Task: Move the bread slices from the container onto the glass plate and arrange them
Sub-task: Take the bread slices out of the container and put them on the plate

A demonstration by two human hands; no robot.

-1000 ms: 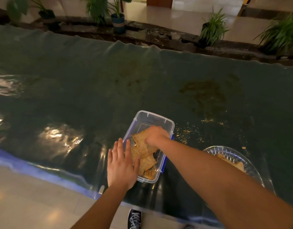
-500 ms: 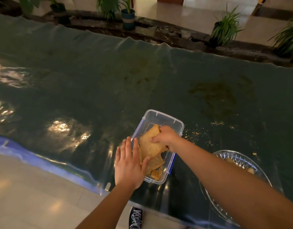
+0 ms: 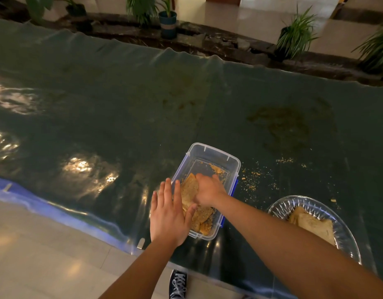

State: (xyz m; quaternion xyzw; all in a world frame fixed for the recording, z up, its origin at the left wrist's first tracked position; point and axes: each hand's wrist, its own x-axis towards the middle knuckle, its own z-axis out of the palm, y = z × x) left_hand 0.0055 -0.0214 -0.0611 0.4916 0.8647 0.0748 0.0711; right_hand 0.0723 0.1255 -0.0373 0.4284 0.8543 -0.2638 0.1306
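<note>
A clear plastic container (image 3: pixel 210 154) with blue clips sits near the table's front edge and holds several toasted bread slices (image 3: pixel 202 214). My right hand (image 3: pixel 209 189) reaches into it, fingers closed on the top bread slice (image 3: pixel 189 186), which tilts up on its left side. My left hand (image 3: pixel 168 213) lies flat with fingers spread against the container's near left wall, thumb over the rim. To the right stands the glass plate (image 3: pixel 279 209) with bread slices on the plate (image 3: pixel 311 223); my right forearm covers part of it.
Crumbs (image 3: pixel 254 180) are scattered on the dark green plastic-covered table (image 3: pixel 121 117) between container and plate. Potted plants (image 3: pixel 296 37) line a ledge beyond the far edge. Below the near edge lie a tiled floor and my shoe (image 3: pixel 177 284).
My right hand has pushed lower into the container and tightened on the top slice, which now lies flatter. My left hand stays against the container.
</note>
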